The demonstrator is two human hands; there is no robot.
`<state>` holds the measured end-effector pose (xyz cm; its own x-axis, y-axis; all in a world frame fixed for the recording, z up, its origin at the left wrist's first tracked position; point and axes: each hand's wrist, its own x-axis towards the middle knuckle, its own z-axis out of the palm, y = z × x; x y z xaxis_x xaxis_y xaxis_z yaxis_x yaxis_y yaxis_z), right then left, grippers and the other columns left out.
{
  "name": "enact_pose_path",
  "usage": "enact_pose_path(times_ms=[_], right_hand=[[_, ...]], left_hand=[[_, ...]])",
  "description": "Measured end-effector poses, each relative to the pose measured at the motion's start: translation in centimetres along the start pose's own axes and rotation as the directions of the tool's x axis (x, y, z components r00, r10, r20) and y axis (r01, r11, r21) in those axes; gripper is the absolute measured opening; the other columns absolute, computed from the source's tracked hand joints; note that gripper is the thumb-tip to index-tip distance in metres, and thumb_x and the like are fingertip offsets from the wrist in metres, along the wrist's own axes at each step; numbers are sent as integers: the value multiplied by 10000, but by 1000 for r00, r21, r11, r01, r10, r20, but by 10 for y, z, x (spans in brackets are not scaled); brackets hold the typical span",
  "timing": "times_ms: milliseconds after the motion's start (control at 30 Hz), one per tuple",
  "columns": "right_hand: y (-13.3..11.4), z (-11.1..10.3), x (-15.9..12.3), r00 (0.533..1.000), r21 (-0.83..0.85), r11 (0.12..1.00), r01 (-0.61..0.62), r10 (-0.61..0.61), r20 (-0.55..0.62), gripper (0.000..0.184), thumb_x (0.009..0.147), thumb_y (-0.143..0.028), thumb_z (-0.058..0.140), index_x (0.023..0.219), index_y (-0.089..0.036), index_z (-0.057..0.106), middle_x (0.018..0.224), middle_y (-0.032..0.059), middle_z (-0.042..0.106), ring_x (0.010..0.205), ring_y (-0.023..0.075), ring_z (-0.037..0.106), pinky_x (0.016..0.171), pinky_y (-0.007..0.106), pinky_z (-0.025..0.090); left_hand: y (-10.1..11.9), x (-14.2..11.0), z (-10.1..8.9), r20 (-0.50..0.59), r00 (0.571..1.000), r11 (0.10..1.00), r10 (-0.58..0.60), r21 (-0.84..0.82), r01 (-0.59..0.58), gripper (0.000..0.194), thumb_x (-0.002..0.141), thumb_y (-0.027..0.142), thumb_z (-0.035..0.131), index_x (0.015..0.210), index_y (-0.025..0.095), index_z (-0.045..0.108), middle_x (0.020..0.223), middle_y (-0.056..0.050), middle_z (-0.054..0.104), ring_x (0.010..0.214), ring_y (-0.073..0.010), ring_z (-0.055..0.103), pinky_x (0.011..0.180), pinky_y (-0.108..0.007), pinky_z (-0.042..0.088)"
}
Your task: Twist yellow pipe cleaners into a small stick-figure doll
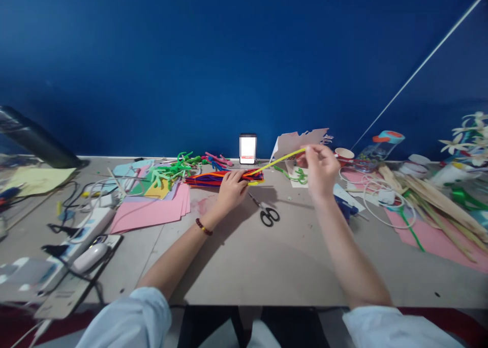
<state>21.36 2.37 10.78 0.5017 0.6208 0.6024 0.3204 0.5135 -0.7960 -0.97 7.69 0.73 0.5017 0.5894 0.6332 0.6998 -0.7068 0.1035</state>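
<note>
The right hand [321, 171] pinches the upper end of a yellow pipe cleaner [280, 161] between closed fingertips. The left hand [231, 190] presses down on the bundle of pipe cleaners [213, 178], fingers curled over it; scissors [267, 213] lie just beside.

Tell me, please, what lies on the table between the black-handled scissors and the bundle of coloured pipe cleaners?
Only bare table separates the black-handled scissors from the bundle of coloured pipe cleaners, in the head view.
</note>
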Motion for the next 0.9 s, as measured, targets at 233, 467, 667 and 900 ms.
enact_pose_path(times_ms=[233, 467, 667, 900], right_hand=[[-48, -23, 10, 896, 300, 928, 221, -72, -438, 136, 909, -338, 423, 829, -230, 406, 636, -51, 619, 350, 81, 453, 361, 225, 309], [-71, -43, 11, 904, 388, 877, 284, -110, -413, 138, 870, -339, 481, 790, -237, 434, 445, -118, 421, 329, 71, 300, 355, 217, 261], [-53, -26, 4, 964, 410, 882, -231, 151, 219, 166, 803, -328, 652, 806, -195, 553, 419, -106, 407, 307, 56, 331, 335, 222, 203], [-24, 14, -26, 660, 44, 848, -528, 378, 649, 261, 777, -404, 678, 938, -208, 612, 514, -96, 474, 318, 30, 310, 324, 189, 196]], left_hand=[[2, -3, 3, -9, 1000, 998, 11, 63, -10, 163, 869, 233, 577, 826, 185, 727, 1316, -141, 538, 1149, -306, 492, 948, -456, 428], [-5, 2, 5, 36, 993, 989, -112, -95, 115, 235, 887, 251, 547, 702, 166, 664, 873, -105, 609, 840, -220, 538, 743, -359, 440], [8, 11, -5, 263, 897, 587, -355, -684, 433, 287, 838, 419, 596, 770, 158, 693, 652, -21, 609, 604, -138, 526, 549, -248, 372], [19, 18, -20, 501, 814, 82, -294, -836, 543, 374, 692, 521, 739, 780, 157, 733, 751, -54, 708, 655, -134, 609, 615, -240, 448]])
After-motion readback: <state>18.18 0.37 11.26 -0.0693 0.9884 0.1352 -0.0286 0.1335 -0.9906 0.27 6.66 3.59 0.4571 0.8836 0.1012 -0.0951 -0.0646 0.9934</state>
